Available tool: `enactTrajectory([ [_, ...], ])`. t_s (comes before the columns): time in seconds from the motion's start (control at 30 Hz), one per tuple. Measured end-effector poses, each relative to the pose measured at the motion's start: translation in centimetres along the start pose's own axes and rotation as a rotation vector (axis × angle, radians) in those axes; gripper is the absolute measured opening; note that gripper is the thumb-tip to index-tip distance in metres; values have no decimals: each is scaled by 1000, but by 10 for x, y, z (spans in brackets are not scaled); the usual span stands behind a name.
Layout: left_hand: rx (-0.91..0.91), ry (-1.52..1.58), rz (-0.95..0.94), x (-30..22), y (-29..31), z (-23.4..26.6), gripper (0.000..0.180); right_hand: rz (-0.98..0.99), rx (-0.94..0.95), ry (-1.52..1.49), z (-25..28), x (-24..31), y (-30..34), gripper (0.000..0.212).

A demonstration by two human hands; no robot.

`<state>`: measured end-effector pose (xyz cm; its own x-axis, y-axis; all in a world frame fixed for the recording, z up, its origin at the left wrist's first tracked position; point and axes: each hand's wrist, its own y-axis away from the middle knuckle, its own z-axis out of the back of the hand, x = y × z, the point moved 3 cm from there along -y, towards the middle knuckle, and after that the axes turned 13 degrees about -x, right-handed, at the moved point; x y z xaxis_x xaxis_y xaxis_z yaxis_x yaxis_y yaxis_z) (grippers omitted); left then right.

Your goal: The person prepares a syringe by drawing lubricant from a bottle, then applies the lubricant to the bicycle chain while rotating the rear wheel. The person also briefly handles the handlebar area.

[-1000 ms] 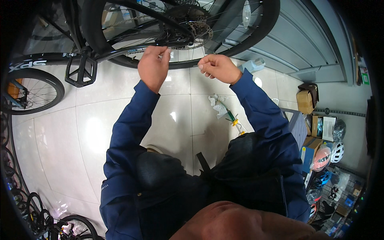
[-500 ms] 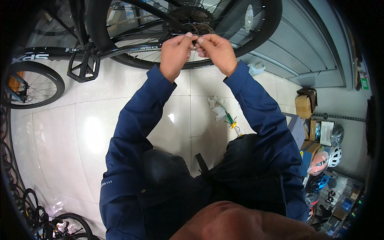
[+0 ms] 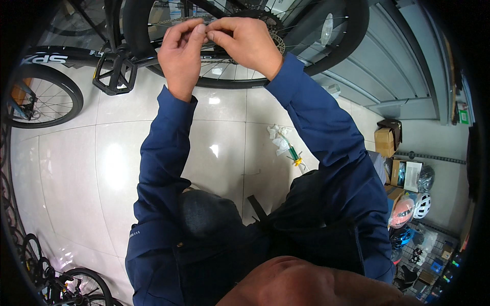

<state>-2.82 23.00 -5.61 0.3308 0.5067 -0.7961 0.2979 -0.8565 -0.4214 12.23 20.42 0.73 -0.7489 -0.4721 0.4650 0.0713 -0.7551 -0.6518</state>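
Note:
Both hands are raised in front of the rear wheel (image 3: 359, 25) of a black bicycle, their fingertips meeting over the frame near the chain. My left hand (image 3: 182, 58) is closed, thumb against fingers. My right hand (image 3: 250, 45) pinches from the other side, thumb and forefinger close to the left fingertips. Whatever sits between the fingertips is too small to make out. Just right of my right hand is the disc brake rotor (image 3: 278, 43). Left of my left hand, a black pedal (image 3: 114, 76) hangs from the crank.
A syringe (image 3: 293, 154) with green liquid and yellow fittings lies on the tiled floor beside crumpled tissue (image 3: 278, 138). Another bicycle's wheel (image 3: 76, 99) stands at left. Grey metal panels (image 3: 393, 61) rise at right, with a cardboard box (image 3: 385, 142) and helmets (image 3: 422, 205) nearby.
Both hands have moved left and slightly up, away from the rotor and wheel hub toward the chain area. Their fingertips remain together. The whole view has shifted slightly.

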Motion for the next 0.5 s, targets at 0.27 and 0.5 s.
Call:
enactTrajectory([
  [0.27, 24, -462, -58, 30, 46, 35, 13, -580, 329, -232, 20, -54, 79, 25],
  [0.5, 150, -521, -96, 38, 69, -3, 15, -956, 378, -545, 18, -86, 128, 34],
])
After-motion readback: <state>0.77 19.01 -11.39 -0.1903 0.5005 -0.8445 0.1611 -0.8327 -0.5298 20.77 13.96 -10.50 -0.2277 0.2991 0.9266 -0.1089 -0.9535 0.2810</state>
